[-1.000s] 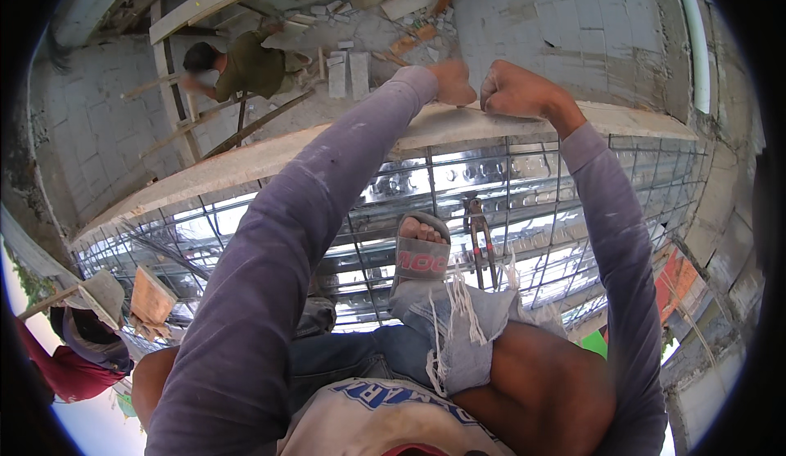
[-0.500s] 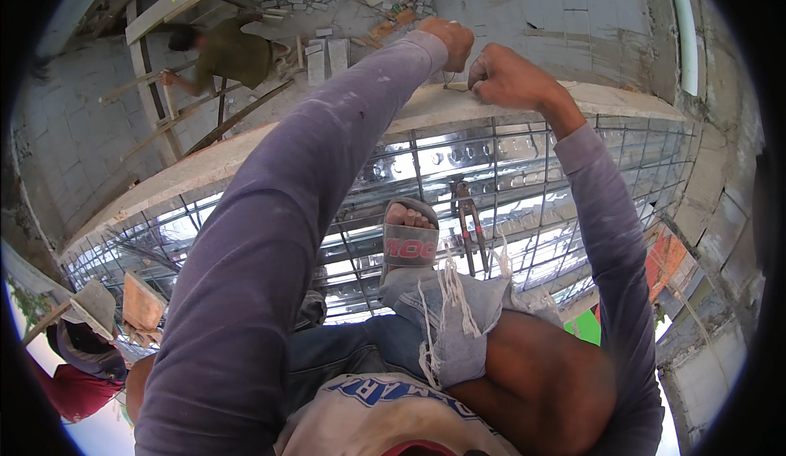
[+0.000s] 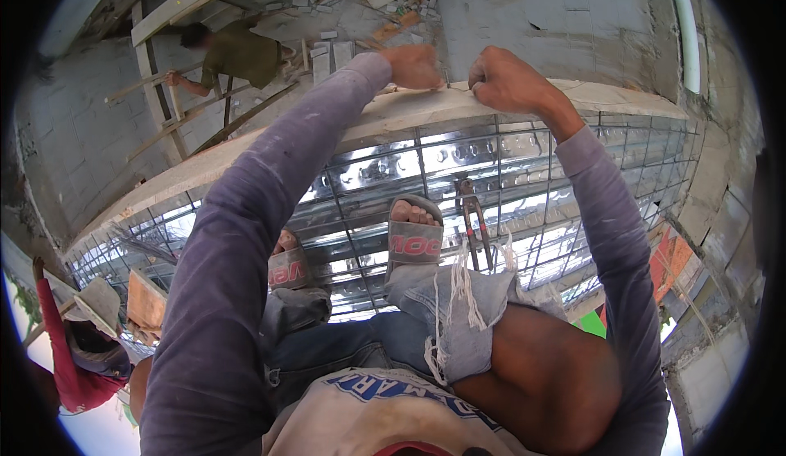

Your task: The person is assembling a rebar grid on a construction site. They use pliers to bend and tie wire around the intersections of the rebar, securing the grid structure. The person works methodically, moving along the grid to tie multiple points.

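Observation:
My left hand (image 3: pixel 415 67) is closed at the top edge of a long wooden board (image 3: pixel 401 116). Beside it, to the right, my right hand (image 3: pixel 509 81) is a fist over the same board, with a gap between the two. Something thin and dark, perhaps wire, shows by the left fingers; what either fist holds is too small to make out. Below the hands a steel rebar mesh (image 3: pixel 417 157) lies over shiny corrugated metal decking (image 3: pixel 393 169). Rusty pincers (image 3: pixel 472 218) with red marks on the handles rest on the mesh, near my sandalled foot (image 3: pixel 415 231).
Beyond the board, lower down, a co-worker (image 3: pixel 241 53) bends among timber pieces (image 3: pixel 155 71) and scattered blocks (image 3: pixel 319 47). At lower left, another person in a red sleeve (image 3: pixel 57 325) is near wooden pieces (image 3: pixel 146 300). A rough block wall (image 3: pixel 712 202) borders the right side.
My left hand has moved left and a little down, away from the right hand, which has stayed nearly still. My left foot has come into view. The red-sleeved person has an arm raised.

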Tool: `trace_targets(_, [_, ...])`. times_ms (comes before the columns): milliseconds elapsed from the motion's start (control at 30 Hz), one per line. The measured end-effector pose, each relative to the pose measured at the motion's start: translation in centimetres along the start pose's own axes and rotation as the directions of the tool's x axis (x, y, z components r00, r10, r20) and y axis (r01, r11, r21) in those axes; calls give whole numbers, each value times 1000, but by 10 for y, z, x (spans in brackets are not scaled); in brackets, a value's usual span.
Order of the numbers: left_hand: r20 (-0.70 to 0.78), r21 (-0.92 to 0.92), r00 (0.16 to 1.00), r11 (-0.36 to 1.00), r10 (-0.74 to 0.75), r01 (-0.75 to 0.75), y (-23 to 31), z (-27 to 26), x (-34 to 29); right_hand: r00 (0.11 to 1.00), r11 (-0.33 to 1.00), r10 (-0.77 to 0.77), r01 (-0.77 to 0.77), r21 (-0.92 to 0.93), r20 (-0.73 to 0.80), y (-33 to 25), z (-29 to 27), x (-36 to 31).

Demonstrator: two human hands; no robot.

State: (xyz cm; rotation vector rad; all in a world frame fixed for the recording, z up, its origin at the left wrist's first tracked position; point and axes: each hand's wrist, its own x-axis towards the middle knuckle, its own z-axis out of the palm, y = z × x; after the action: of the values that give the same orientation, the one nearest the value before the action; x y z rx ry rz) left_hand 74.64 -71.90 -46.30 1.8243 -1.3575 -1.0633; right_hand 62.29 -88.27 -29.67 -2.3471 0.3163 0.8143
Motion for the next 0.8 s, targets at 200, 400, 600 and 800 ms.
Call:
trace_targets(200, [283, 54, 899, 942, -333, 332, 69, -41, 6, 995, 999, 28, -32, -42, -98, -12, 5, -14])
trace_targets(400, [-228, -75, 946, 973, -231, 219, 55, -59, -88, 990, 986, 101, -113, -126, -100, -42, -26, -82])
trace_targets(600, [-342, -49, 938, 997, -66, 53, 105, -44, -131, 961, 985, 169, -161, 54, -220, -92, -34, -133])
trace_targets(800, [-368, -132, 930, 988, 21, -74, 158, -19, -156, 747, 837, 442, -144, 528, -497, -101, 82, -213])
